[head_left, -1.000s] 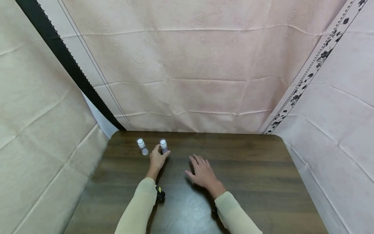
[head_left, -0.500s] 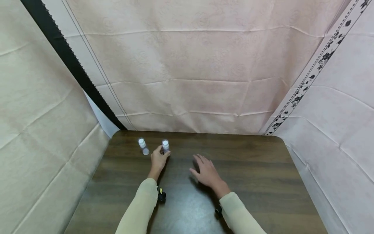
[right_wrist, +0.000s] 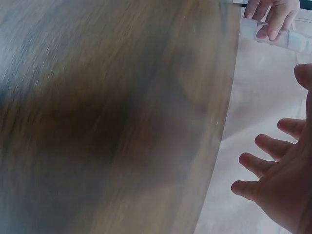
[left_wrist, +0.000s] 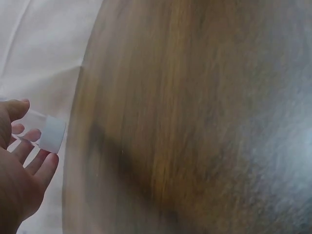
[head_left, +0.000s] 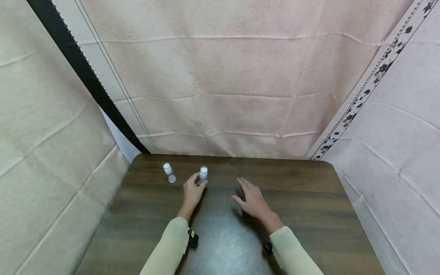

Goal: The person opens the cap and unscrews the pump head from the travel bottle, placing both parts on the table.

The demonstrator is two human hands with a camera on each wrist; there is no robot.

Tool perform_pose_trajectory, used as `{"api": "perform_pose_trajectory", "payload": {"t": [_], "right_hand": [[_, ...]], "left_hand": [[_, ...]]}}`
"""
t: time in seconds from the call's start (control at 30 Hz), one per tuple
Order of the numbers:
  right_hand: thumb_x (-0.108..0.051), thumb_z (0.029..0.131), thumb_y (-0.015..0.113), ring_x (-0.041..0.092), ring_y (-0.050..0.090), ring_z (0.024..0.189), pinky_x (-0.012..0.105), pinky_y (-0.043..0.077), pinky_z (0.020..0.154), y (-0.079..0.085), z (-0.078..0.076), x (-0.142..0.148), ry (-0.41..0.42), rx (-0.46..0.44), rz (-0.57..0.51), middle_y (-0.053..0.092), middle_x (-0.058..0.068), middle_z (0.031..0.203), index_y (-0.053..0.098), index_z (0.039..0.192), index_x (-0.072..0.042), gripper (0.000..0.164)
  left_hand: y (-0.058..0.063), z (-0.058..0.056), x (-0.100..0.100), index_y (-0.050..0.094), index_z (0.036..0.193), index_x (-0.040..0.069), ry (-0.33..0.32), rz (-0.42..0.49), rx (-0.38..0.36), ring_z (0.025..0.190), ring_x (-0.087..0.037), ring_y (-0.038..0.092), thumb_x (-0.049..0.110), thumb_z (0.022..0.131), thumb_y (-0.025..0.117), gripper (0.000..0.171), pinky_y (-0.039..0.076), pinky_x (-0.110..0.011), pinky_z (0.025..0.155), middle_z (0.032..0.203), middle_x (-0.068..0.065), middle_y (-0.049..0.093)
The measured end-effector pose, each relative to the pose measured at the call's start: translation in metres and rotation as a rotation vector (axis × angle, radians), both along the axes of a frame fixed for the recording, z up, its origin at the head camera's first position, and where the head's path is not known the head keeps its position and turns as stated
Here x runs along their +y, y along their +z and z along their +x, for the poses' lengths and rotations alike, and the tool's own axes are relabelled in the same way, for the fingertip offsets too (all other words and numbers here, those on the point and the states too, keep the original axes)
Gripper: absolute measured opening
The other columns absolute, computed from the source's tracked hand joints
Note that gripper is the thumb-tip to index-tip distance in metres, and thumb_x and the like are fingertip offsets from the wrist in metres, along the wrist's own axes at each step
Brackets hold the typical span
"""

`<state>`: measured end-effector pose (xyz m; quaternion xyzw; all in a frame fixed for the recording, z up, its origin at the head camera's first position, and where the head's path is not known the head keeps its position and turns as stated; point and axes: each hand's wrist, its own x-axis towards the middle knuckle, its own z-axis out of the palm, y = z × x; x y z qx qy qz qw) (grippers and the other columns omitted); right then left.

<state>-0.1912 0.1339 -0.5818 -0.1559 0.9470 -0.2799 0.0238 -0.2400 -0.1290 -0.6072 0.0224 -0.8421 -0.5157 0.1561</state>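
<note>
My left hand (head_left: 193,192) grips a small clear bottle with a white cap (head_left: 203,173), thumb on one side and fingers round the other. In the left wrist view the bottle's white cap (left_wrist: 52,134) sticks out past the fingertips, and its clear body is partly hidden by the hand. A second, similar bottle (head_left: 169,172) is on the table to the left, apart from the hand. My right hand (head_left: 253,201) hovers over the table with nothing in it, fingers spread and fairly straight. From the right wrist, the held bottle (right_wrist: 275,36) shows beyond the right thumb.
The brown wooden table (head_left: 309,214) has rounded far corners. Pale cloth (head_left: 220,76) hangs behind its far edge, and more cloth (head_left: 395,145) hangs at both sides. A dark strip (head_left: 86,76) runs down the left cloth.
My left hand has shifted to the right with the bottle in its grip, widening the distance to the other bottle. My right hand has also moved right, staying spread.
</note>
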Motion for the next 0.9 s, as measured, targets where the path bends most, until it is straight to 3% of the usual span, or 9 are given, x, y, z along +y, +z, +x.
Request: {"api": "perform_pose_trajectory", "payload": {"t": [0.47, 0.9], "right_hand": [[-0.049, 0.102, 0.061, 0.038, 0.031, 0.154, 0.065, 0.029, 0.119, 0.009, 0.004, 0.024, -0.023, -0.008, -0.089, 0.029, 0.011, 0.169, 0.027, 0.164, -0.016, 0.077], [-0.041, 0.1, 0.067, 0.036, 0.035, 0.153, 0.062, 0.035, 0.117, 0.019, 0.011, 0.028, -0.051, 0.037, -0.153, 0.034, 0.012, 0.167, 0.032, 0.163, -0.017, 0.076]], "left_hand": [[0.012, 0.022, 0.027, 0.074, 0.114, -0.001, -0.05, -0.033, 0.141, 0.093, -0.032, 0.072, 0.001, 0.079, 0.087, 0.037, 0.059, -0.047, 0.08, 0.104, -0.018, 0.074], [0.012, 0.042, 0.052, 0.075, 0.114, 0.001, -0.145, -0.089, 0.166, 0.093, -0.028, 0.071, 0.003, 0.079, 0.088, 0.038, 0.058, -0.046, 0.082, 0.104, -0.014, 0.074]]}}
